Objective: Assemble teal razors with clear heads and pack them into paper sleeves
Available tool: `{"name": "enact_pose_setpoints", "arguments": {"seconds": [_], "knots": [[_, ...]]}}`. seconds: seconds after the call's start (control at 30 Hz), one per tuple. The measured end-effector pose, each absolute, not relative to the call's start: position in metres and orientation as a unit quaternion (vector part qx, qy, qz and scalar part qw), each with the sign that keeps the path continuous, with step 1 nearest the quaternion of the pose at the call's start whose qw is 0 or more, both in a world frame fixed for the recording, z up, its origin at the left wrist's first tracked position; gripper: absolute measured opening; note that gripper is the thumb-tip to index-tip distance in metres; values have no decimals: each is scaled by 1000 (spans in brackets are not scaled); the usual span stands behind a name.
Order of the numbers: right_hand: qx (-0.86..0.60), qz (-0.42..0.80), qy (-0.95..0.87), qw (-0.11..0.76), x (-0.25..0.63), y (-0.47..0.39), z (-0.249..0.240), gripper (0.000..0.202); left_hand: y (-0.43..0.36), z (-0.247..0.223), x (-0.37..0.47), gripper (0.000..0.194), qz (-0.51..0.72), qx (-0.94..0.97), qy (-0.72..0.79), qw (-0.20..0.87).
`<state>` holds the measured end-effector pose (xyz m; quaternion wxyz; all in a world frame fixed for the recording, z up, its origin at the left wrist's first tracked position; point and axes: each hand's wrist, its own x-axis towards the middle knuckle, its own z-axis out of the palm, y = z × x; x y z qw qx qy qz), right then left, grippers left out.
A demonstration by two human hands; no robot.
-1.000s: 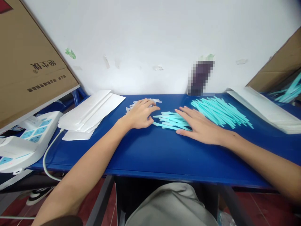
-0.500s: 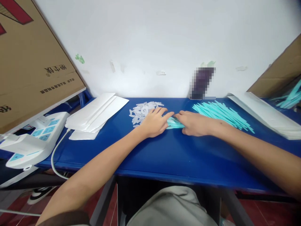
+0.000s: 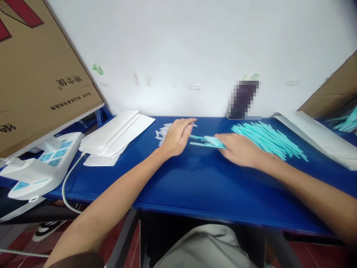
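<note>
In my right hand (image 3: 237,149) is a small bundle of turquoise sticks (image 3: 208,141), slightly blurred, with the ends pointing left and a paler patch near my fingers. My left hand (image 3: 177,137) hovers at the pile of small whitish translucent pieces (image 3: 162,134), hiding much of it. Its fingers stretch out to the right and nothing shows in them. A gap separates this hand from the sticks. Behind my right wrist lies a larger pile of turquoise sticks (image 3: 269,137).
White paper envelopes (image 3: 111,136) lie at the left of the blue table (image 3: 189,186), and another white packet (image 3: 320,137) at the right. A power strip (image 3: 52,163) with a cable is at the left edge. A pixelated dark panel (image 3: 243,99) leans on the wall beside a cardboard box (image 3: 41,67).
My hands have moved apart. The left drew back left and up off the turquoise sticks; the right has lifted them in its grip.
</note>
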<state>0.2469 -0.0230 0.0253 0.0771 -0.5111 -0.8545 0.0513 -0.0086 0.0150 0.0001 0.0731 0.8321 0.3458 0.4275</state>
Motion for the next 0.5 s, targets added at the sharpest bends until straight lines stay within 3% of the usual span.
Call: {"name": "enact_pose_setpoints", "arguments": {"seconds": [0.03,0.13,0.23,0.37,0.43,0.5], "knots": [[-511,93,-839,159,249,-24,28,5,14,2,-8,52,468,812,338,90],[-452,289,-725,432,246,-25,34,26,7,21,-3,57,514,799,291,115],[-345,426,-607,575,231,-32,34,39,-4,63,12,60,491,830,222,143],[-329,438,-595,588,207,-45,22,41,-19,114,48,53,493,842,102,195],[-370,425,-614,553,200,-51,14,42,-22,121,65,39,434,868,95,222],[-402,414,-634,515,199,-54,7,41,-24,114,77,38,377,882,110,262]]}}
